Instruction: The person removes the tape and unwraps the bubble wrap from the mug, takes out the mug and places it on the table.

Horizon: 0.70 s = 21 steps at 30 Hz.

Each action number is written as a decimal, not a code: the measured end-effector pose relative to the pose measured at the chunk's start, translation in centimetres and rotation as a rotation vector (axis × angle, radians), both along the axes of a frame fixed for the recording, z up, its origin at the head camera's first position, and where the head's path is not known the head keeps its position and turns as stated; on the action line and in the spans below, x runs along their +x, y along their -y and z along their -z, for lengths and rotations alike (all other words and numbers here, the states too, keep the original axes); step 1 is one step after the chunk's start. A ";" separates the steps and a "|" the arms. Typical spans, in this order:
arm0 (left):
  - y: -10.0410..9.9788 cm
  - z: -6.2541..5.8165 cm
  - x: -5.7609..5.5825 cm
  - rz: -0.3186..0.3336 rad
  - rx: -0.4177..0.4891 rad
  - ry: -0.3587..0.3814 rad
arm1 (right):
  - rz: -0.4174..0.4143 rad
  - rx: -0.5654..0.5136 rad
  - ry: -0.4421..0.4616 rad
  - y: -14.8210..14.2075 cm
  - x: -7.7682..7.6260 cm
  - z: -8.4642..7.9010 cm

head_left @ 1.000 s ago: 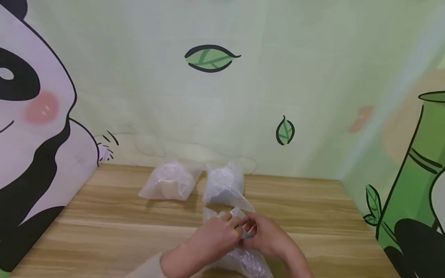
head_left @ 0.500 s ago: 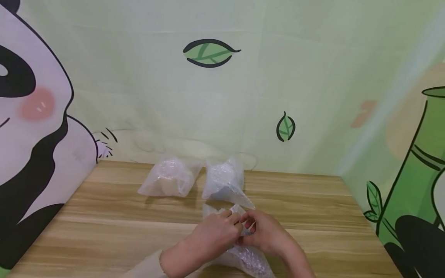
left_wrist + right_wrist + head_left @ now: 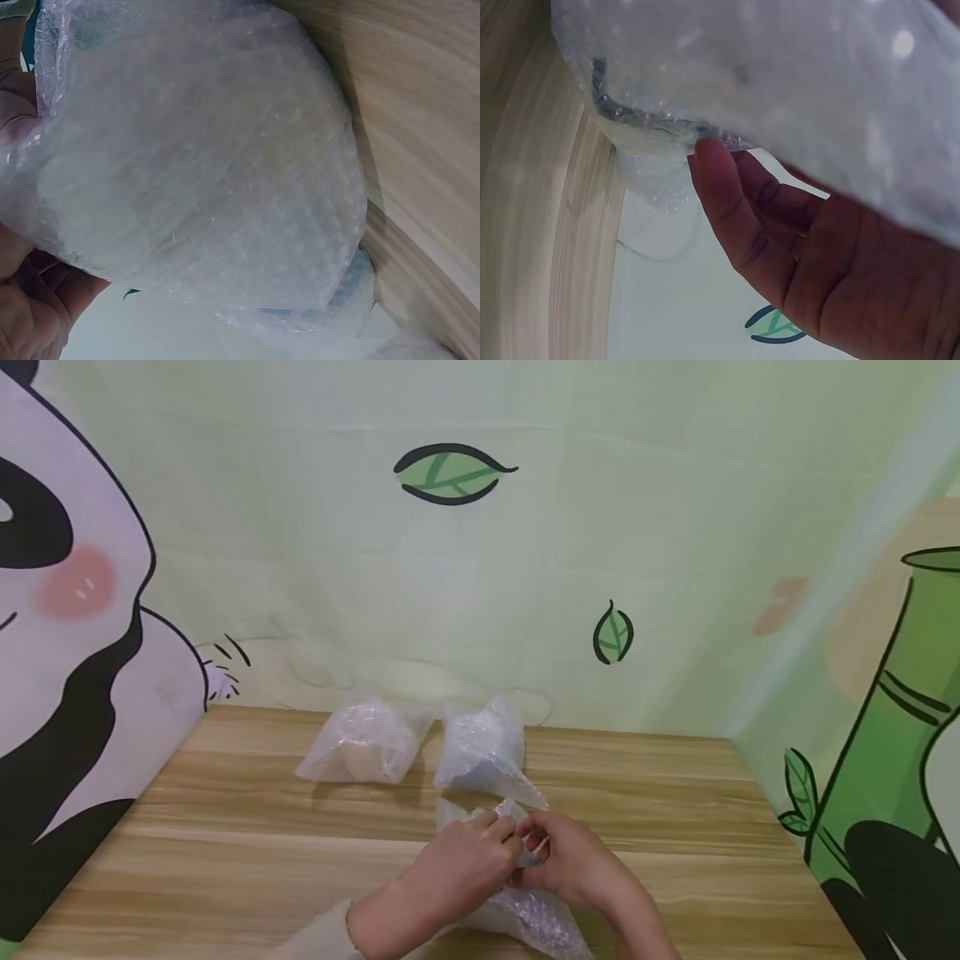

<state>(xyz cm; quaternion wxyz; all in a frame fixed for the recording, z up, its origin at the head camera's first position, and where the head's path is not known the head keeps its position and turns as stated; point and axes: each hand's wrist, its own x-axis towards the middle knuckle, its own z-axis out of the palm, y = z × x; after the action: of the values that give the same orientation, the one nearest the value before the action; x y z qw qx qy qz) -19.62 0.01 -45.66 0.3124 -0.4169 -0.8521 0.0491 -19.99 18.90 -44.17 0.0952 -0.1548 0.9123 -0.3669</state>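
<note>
A bubble-wrap bundle (image 3: 536,920) lies at the table's near middle, under both hands. My left hand (image 3: 471,864) grips its upper part with curled fingers. Close beside it, my right hand (image 3: 581,864) pinches the wrap's edge between thumb and fingers. Seen from the right wrist, the thumb (image 3: 718,176) presses on the film, and a dark bent line shows through the plastic. In the left wrist view the cloudy wrap (image 3: 202,165) fills most of the picture, hiding what is inside.
Two more bubble-wrapped bundles stand farther back: one with something cream-coloured (image 3: 365,743) on the left, one with something bluish (image 3: 483,747) beside it. The wooden table (image 3: 247,877) ends at a green backdrop (image 3: 480,585) printed with leaves, a panda and bamboo.
The head view has tilted slightly, so the scene sits a little higher than a second ago. Both hands keep nearly the same hold on the wrap.
</note>
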 end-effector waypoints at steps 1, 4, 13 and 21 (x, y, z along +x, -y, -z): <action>0.0 0.0 0.0 0.000 0.003 -0.002 | -0.001 -0.001 -0.001 0.0 0.0 0.0; -0.1 0.1 -0.1 0.000 0.017 -0.011 | -0.003 0.002 -0.008 0.1 -0.1 0.0; -0.3 0.3 -0.2 -0.033 0.074 -0.012 | -0.012 0.010 -0.015 0.2 -0.3 0.0; -0.7 0.4 0.0 -0.043 0.103 -0.020 | -0.015 0.013 -0.011 -0.1 -0.1 -0.1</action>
<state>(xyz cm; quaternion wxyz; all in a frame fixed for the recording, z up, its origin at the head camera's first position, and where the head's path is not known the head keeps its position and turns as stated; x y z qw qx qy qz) -19.59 0.71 -46.06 0.3408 -0.3813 -0.8592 0.0161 -20.07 18.99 -44.12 0.0940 -0.1629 0.9140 -0.3596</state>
